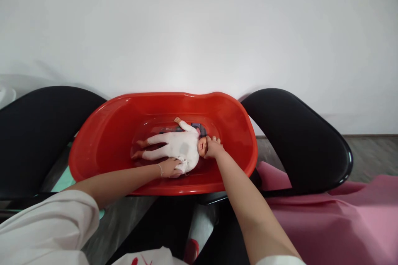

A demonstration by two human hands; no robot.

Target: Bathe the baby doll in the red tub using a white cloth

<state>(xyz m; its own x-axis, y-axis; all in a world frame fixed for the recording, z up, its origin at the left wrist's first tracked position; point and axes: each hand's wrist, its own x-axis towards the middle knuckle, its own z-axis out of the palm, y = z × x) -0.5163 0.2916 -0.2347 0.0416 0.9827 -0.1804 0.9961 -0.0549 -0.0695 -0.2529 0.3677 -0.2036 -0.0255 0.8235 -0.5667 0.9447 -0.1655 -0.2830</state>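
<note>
A baby doll (174, 143) with a white cloth body lies on its back in a red baby bathtub (108, 109), its head to the right and bare feet to the left. A grey patch marks its belly. My left hand (171, 168) is closed on a bunched white cloth (183, 165) against the doll's near side, where the doll's near arm is mostly hidden. I cannot tell whether the cloth is loose or part of the doll. My right hand (214, 147) curls round the top of the doll's head, covering part of it.
The tub rests between two black chairs, with one chair back (46, 132) at left and another (295, 136) at right. Pink fabric (336, 223) drapes at lower right. A white wall (199, 29) stands behind the tub. Some pale green material (64, 180) shows below left.
</note>
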